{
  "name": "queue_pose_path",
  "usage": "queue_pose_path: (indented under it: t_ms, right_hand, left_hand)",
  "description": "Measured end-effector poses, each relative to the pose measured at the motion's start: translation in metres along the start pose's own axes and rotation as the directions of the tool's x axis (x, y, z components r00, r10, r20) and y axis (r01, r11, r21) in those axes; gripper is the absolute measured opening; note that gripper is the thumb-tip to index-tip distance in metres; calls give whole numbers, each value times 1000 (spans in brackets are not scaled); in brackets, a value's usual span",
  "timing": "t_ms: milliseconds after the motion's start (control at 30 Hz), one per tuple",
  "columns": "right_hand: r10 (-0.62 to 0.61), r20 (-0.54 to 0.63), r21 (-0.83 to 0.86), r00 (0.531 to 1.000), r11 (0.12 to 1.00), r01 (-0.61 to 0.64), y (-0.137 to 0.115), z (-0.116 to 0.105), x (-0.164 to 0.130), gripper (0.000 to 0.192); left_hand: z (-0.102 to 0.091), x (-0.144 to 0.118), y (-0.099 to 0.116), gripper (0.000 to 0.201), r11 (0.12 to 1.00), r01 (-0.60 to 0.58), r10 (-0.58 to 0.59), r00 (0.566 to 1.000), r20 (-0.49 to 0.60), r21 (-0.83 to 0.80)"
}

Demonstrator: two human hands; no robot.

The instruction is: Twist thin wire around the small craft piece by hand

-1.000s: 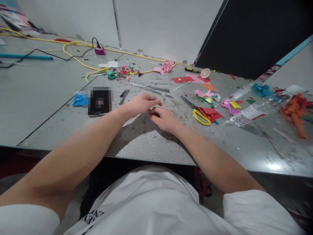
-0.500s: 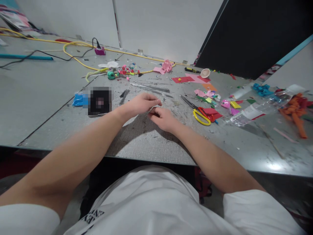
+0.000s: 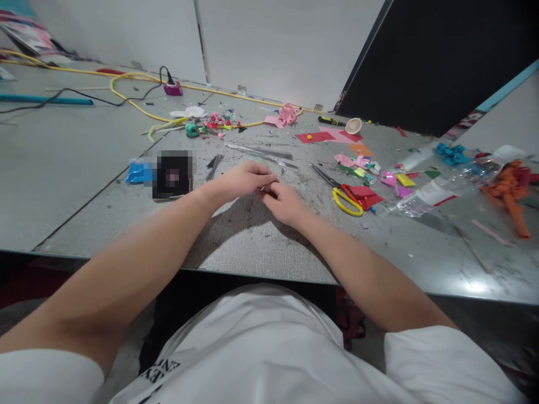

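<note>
Thin wire piece [image 3: 263, 189], pinched between left hand [image 3: 242, 179] & right hand [image 3: 283, 203] fingertips, just above surface [image 3: 252, 241]. Prob. light, springy, slippery; best gripped near ends. Scissors [image 3: 343, 196] near.

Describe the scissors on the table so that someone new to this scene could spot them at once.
Start at the grey table and find the person's right hand near its middle. Just to the right of that hand lie the scissors, partly on a red paper scrap. Their yellow loop handles and dark blades, pointing away toward the wall, set them apart from the coloured paper bits around them.
</note>
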State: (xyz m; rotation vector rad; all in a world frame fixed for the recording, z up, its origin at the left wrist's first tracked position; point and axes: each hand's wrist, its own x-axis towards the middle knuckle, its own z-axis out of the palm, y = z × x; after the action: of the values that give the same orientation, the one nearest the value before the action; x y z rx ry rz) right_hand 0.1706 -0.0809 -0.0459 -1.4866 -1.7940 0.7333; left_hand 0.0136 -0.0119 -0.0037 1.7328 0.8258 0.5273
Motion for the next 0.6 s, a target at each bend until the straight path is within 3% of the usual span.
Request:
queue_pose_path:
  t_ms: [300,600]
  right_hand:
    - [31,-19,-21,999,999,-32,0,-1,1,20]
    - [27,-14,-10,1000,1000,-27,1,-1,1,18]
  left_hand:
    - [-2,2,-4,22,995,34,-31,999,40,-95]
    - [-4,3,-7,23,996,43,-39,998,48,-76]
